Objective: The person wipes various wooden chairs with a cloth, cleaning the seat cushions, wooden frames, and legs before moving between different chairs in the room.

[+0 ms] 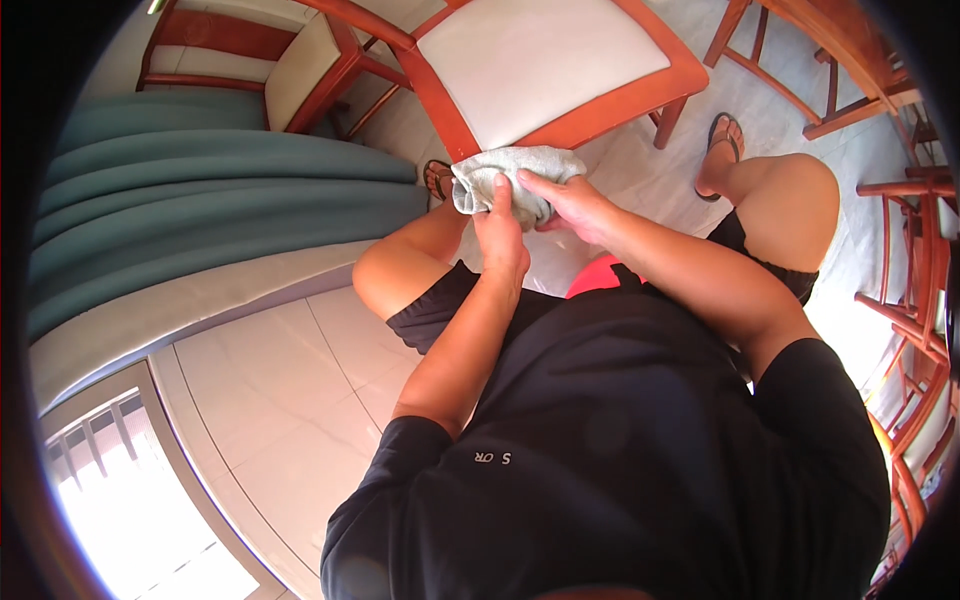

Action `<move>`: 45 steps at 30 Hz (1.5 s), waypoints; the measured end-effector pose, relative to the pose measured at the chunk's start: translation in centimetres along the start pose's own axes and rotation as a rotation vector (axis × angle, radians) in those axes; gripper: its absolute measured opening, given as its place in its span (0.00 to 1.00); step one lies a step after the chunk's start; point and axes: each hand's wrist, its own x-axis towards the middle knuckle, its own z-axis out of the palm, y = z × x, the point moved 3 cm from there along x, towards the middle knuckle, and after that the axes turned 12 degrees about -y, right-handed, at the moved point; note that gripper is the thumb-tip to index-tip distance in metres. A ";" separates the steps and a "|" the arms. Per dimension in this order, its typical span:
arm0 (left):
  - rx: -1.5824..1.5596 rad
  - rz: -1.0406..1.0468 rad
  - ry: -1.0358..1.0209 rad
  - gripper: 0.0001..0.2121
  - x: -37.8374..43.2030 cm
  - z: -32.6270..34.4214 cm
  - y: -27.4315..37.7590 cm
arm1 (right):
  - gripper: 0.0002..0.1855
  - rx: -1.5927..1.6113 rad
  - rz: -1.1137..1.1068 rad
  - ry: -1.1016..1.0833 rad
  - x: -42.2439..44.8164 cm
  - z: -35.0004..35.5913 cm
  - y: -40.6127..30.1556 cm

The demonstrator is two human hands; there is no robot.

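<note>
Both my hands grip a folded grey cloth (536, 161) at the near corner of a wooden chair with a white padded seat (540, 60). My left hand (499, 232) is at the cloth's left part, its thumb on top and its fingers hidden beneath. From the right, my right hand (574, 206) pinches the cloth, the thumb on its upper face and some fingertips showing below. A rolled, open fold shows at the cloth's left end. Whether the cloth touches the chair frame cannot be told.
To the left hangs a teal curtain (225, 202) beside a pale ledge. A second wooden chair (307, 67) stands at the upper left. More wooden chairs (915, 277) line the right side. Part of something red (596, 276) shows between my legs, above the tiled floor.
</note>
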 end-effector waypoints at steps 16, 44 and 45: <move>1.302 0.480 -0.293 0.27 10.9 0.0 7.7 | 0.22 0.341 -0.452 0.462 1.5 -4.2 -1.6; 1.322 0.687 -0.113 0.21 11.3 0.2 7.3 | 0.18 0.387 -0.669 0.684 -2.4 -11.1 -7.2; 1.315 0.683 -0.118 0.22 11.3 0.3 7.3 | 0.18 0.325 -0.756 0.792 -3.2 -13.0 -7.8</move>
